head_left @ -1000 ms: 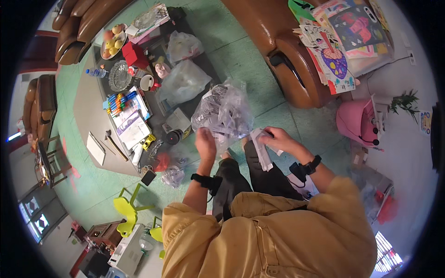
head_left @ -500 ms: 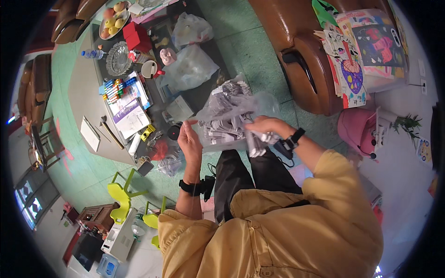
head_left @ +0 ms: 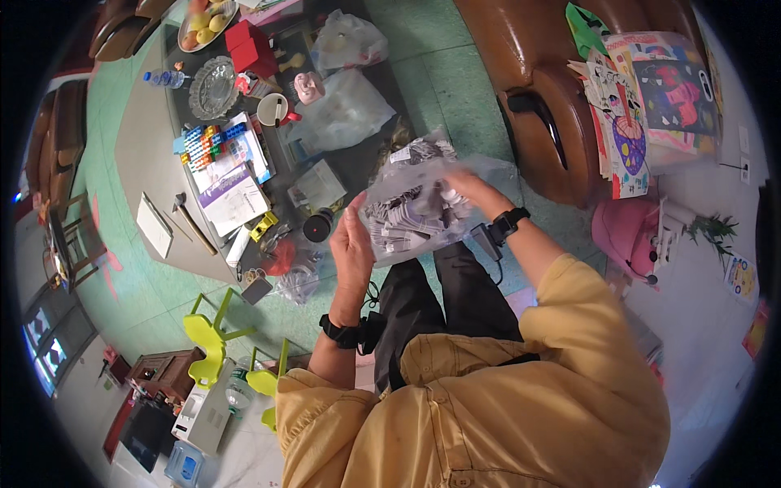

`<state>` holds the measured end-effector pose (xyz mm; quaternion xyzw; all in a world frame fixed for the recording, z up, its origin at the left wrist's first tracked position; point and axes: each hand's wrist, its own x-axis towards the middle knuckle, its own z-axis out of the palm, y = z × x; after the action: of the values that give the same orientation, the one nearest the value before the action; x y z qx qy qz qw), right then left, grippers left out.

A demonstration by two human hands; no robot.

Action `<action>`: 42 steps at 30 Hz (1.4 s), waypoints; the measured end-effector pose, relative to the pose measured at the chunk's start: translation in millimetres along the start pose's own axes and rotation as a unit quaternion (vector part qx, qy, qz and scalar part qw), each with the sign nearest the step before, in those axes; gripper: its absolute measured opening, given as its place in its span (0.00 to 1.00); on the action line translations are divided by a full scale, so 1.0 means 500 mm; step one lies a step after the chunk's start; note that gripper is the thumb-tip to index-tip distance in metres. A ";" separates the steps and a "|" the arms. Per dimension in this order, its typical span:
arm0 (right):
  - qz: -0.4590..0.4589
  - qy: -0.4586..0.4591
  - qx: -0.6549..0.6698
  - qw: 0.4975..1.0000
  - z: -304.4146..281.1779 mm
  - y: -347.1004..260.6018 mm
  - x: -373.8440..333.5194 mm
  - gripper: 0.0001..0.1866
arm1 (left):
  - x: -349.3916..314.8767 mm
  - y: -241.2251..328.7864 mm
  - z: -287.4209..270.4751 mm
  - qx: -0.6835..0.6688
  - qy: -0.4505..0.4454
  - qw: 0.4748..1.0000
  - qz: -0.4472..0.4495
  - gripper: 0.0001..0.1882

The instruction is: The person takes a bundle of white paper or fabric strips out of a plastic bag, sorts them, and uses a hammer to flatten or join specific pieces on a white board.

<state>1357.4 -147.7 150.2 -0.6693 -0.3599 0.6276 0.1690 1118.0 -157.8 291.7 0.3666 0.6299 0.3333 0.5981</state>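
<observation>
Head view, read with the clear bag as the clock's centre: your bench (head_left: 146,138) spreads from 9 to 11 o'clock. At its far left, toward 9, lies a white notepad (head_left: 154,226); a clear bottle (head_left: 165,79) lies on its side at 10. Next comes a hammer (head_left: 195,226) at 9, then toy bricks (head_left: 207,148) between 9 and 10, resting on papers. Off the bench, at 8, stands a lime-green chair (head_left: 209,350). A glass dish (head_left: 214,88) sits at 10, with a red box (head_left: 250,49) above it and a mug (head_left: 271,111) to its right. Plastic bags (head_left: 346,114) lie at 11.

Your left grip (head_left: 351,240), at 8, is closed on the rim of the clear bag (head_left: 439,173), which sits just ahead of your knees, packed with bundled pale strips (head_left: 403,232). Your right grip (head_left: 468,187) reaches into it from between 2 and 3, partly behind the film; you cannot tell whether it holds anything.

Farther right, a brown armchair (head_left: 533,89) stands between 1 and 2, colourful drawings (head_left: 626,134) between 2 and 3, and a pink tub (head_left: 622,230) at 3.
</observation>
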 end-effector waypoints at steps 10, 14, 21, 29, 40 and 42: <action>-0.180 0.220 -0.601 0.747 0.079 -0.023 0.009 0.20 | 0.007 0.016 -0.015 -0.004 0.020 0.999 0.046 0.28; -0.219 0.138 -0.552 0.793 0.109 0.017 0.017 0.20 | 0.006 0.015 -0.028 -0.008 0.030 0.998 0.047 0.28; -0.416 0.132 -0.459 0.774 0.196 0.036 0.094 0.06 | -0.003 0.006 -0.028 -0.027 0.007 0.999 0.039 0.27; -0.209 0.238 -0.512 0.799 0.264 0.018 0.147 0.10 | -0.032 0.003 -0.019 -0.020 -0.038 0.999 0.022 0.25; -0.257 0.013 -0.518 0.816 0.145 -0.033 -0.005 0.08 | -0.016 -0.011 -0.030 -0.061 -0.015 0.997 0.036 0.26; -0.216 0.009 -0.512 0.831 0.132 -0.023 -0.012 0.08 | -0.020 -0.014 -0.022 -0.074 -0.025 0.997 0.029 0.26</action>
<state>1291.0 -158.9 152.3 -0.5707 -0.7636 0.2952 -0.0641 1106.6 -169.8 291.7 0.3477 0.5778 0.3868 0.6290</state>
